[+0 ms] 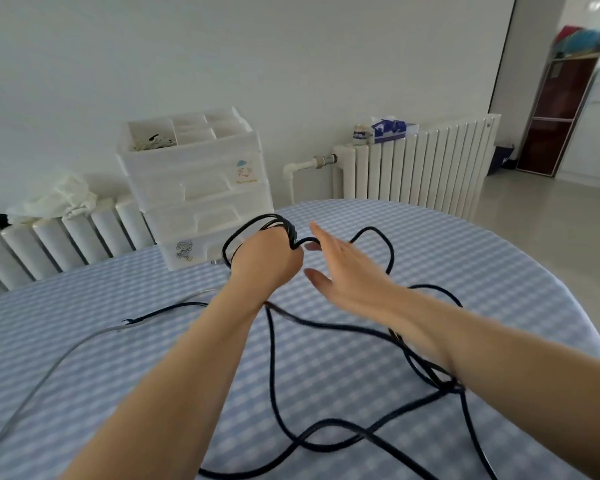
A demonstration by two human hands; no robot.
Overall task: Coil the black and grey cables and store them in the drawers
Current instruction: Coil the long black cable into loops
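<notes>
Left hand: fingers curled around coiled loops of the black cable.
Right hand: flat, fingers straight, holding nothing.
Black cable: rest spread on desk.
Grey cable: near left edge.
Drawers: far edge.

Left hand fisted, right hand open

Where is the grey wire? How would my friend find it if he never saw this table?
Start at the table with the blue checked cloth. Look to its left side, near the left hand that grips loops of the black cable. The grey cable lies flat there, running towards the near left edge; it is pale and thin, while the black one is dark and sprawls in big loops.
</notes>
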